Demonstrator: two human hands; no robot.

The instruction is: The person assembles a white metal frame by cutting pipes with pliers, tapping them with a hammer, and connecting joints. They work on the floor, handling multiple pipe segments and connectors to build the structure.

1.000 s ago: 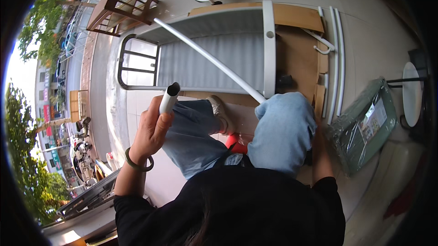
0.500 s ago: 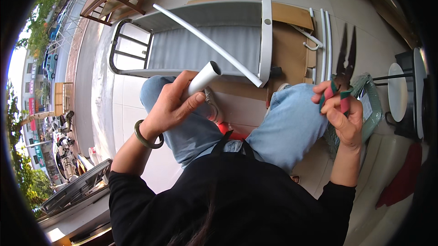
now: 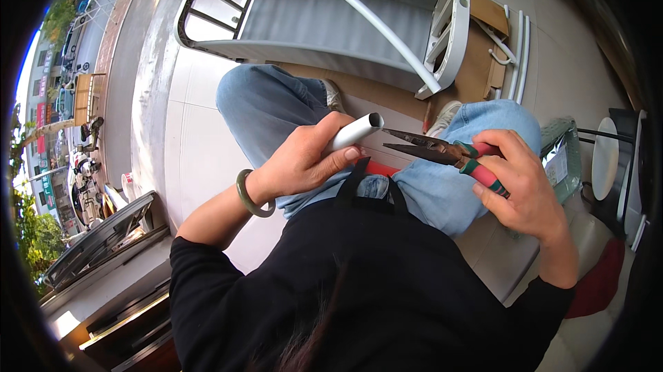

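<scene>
White tube (image 3: 353, 132) over jeans (image 3: 273, 110), left grip (image 3: 300, 159) closed round it. Right grip (image 3: 523, 189) wraps pliers (image 3: 452, 154), also over jeans, jaws parted. Tube likely light, stiff, slick; hold behind rim.

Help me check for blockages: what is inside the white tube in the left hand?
Only a dark hollow shows at the mouth of the white tube; its wall and the left hand cover the rest.
</scene>
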